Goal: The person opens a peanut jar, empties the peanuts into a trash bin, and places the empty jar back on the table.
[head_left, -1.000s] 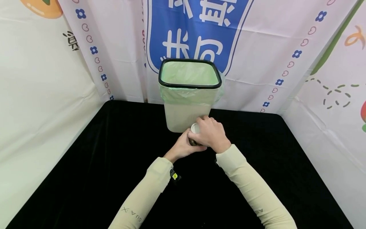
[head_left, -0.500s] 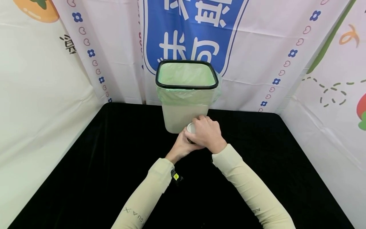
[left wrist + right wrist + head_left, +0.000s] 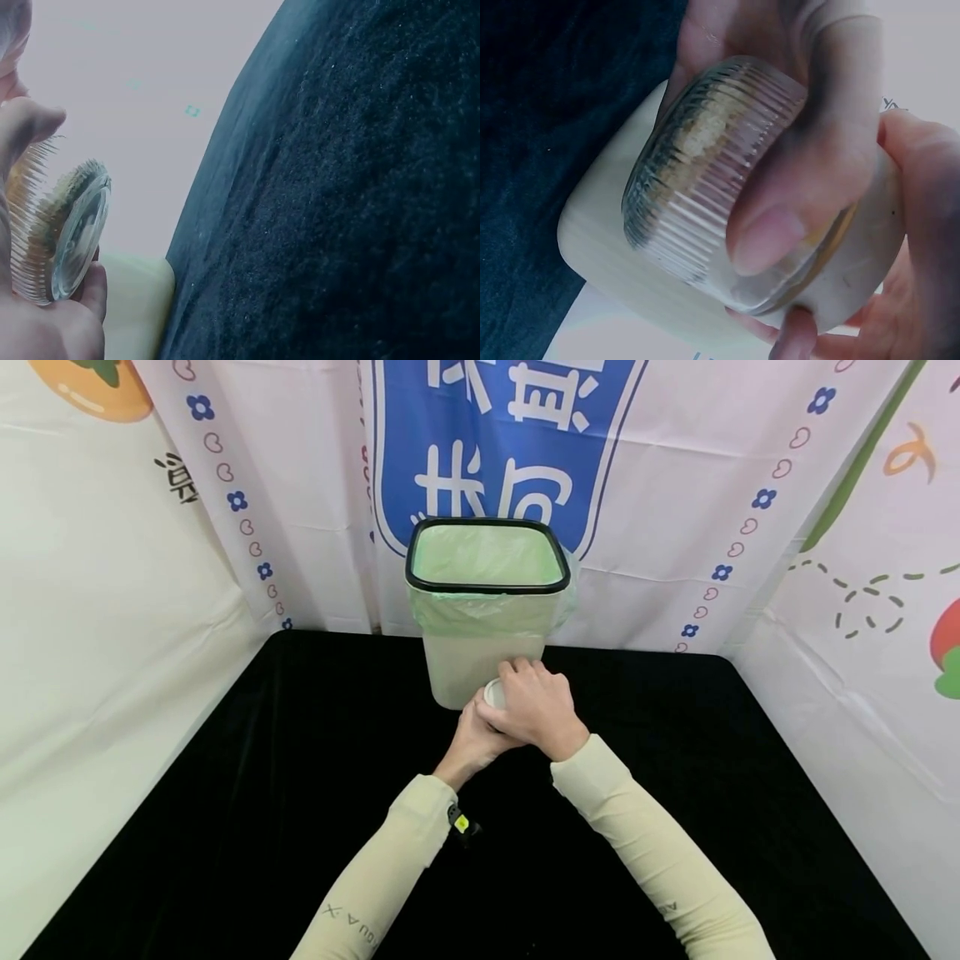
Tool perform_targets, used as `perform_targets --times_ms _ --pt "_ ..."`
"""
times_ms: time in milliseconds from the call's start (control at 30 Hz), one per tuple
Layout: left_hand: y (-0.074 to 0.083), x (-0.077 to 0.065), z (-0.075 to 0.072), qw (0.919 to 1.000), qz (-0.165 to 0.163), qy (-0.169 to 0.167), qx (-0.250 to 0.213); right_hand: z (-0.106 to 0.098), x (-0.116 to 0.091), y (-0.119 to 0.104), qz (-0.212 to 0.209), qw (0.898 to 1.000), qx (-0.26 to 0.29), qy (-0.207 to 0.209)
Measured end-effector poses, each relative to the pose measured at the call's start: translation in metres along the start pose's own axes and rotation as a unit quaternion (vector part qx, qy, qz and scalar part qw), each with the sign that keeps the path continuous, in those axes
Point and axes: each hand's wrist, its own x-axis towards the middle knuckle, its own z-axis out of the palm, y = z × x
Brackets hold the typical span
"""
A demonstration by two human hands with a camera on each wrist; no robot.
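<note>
A ribbed clear glass jar (image 3: 697, 165) with pale, crumbly-looking contents is held tilted between both hands. My left hand (image 3: 474, 742) grips the jar's body, its thumb lying across the ribs in the right wrist view. My right hand (image 3: 538, 706) holds the white lid (image 3: 862, 262), fingers curled round its edge. From the head view only part of the lid's top shows and the glass is hidden by the hands. The jar's round glass base (image 3: 81, 236) faces outward in the left wrist view.
A pale bin (image 3: 483, 660) with a black rim and green liner bag stands just beyond the hands at the back of the black-covered table (image 3: 315, 827). White printed cloth (image 3: 660, 510) hangs behind and along both sides.
The hands and jar appear slightly further left in the head view, as does the whole scene. The jar has tilted so its glass body no longer shows below the right hand.
</note>
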Motion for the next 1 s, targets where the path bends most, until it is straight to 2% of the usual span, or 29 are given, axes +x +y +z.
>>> perform_targets --times_ms 167,433,667,867,1000 --pt "0.001 0.000 0.000 0.9999 0.007 -0.004 0.014 -0.002 0.000 0.000 -0.005 1.000 -0.014 0.001" --pt "0.005 -0.004 -0.005 0.9991 0.009 -0.004 0.041 -0.002 0.001 0.000 -0.025 1.000 -0.005 -0.005" --pt "0.007 -0.003 -0.008 0.9992 0.016 -0.016 0.033 -0.004 0.002 0.000 -0.033 0.999 -0.004 0.004" --pt "0.008 -0.004 -0.008 0.9993 0.004 -0.022 0.031 -0.005 0.002 0.001 -0.042 0.999 -0.001 -0.002" --pt "0.010 -0.006 -0.009 0.9994 0.018 -0.020 0.023 -0.006 0.001 0.001 -0.050 0.999 0.004 0.006"
